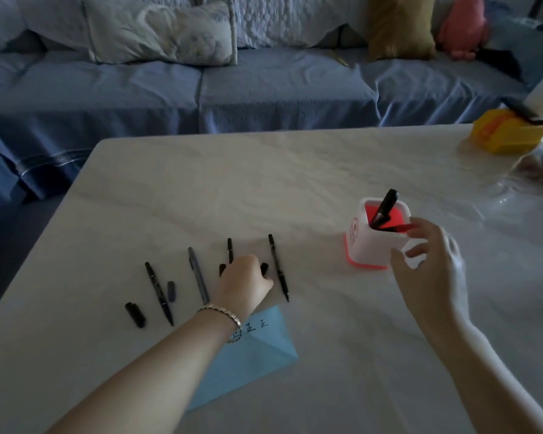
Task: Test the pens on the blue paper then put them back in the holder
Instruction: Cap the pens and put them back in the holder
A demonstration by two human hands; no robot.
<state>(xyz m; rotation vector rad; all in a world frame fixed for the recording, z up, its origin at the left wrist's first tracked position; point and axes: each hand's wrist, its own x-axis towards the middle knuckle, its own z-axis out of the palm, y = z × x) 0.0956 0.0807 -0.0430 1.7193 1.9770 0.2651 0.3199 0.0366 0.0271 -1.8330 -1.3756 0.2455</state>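
Left grip [245, 277] curls round a light, slick black pen [229, 249] mid-barrel; right grip [427, 245], spread, touches the red pen [398, 228] at its fingertips.

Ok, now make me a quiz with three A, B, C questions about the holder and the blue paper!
1. What colour is the inside of the holder?
A) green B) red C) yellow

2. Where is the blue paper?
A) on the table, partly under the left arm B) in the holder C) on a chair

3. The blue paper is:
A) blank B) written on C) crumpled into a ball

Answers:
1 B, because red shows inside the white walls.
2 A, because it lies flat on the table and the left arm crosses over it.
3 B, because dark marks sit near its top edge.
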